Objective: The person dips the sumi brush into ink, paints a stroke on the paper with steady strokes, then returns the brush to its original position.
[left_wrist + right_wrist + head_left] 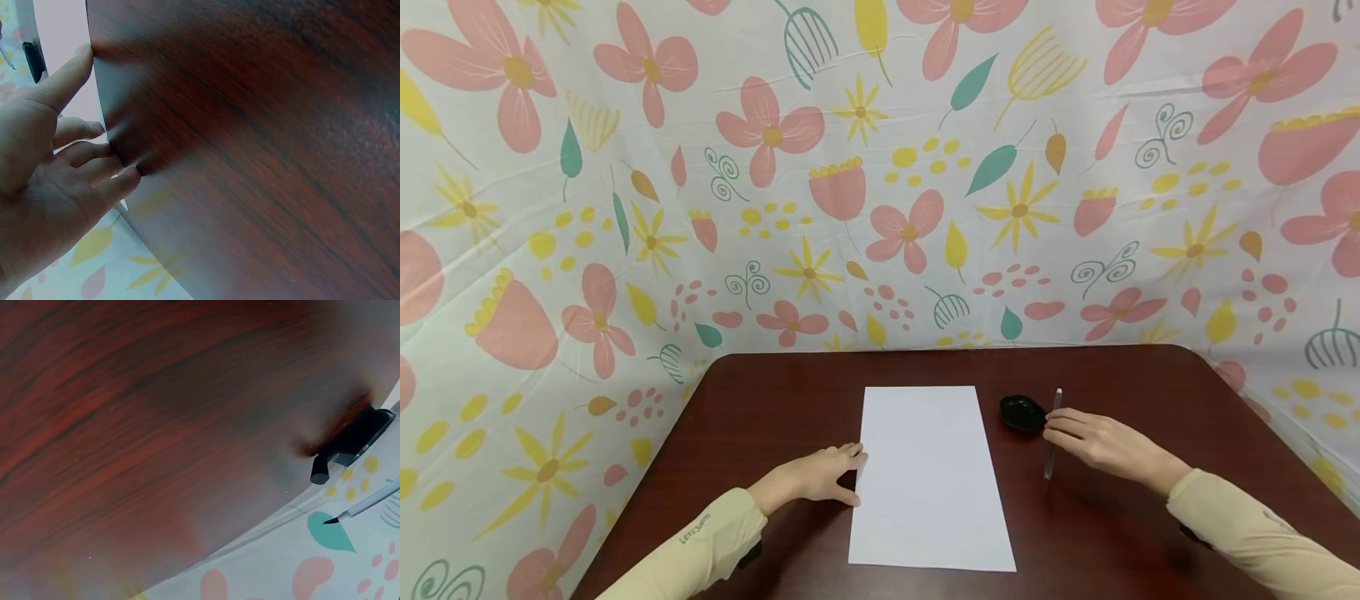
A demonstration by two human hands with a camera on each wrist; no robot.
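On the dark wood counter (pixel 1150 392): brush pen (pixel 1052 437) lying with its long axis running away from the person, right hand (pixel 1101 443) resting over it, grasp not discernible; left hand (pixel 820 475) lying relaxed, fingertips touching the white paper (pixel 928 475); black ink dish (pixel 1022 412) sitting just beside the pen

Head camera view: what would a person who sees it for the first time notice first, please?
The white rectangular sheet of paper stands out most, lying in the middle of the dark reddish-brown wooden table. The left hand rests at its left edge, and the right hand lies over a thin brush with a clear handle, beside a small black dish. The flowered pink, yellow and green cloth fills the background.
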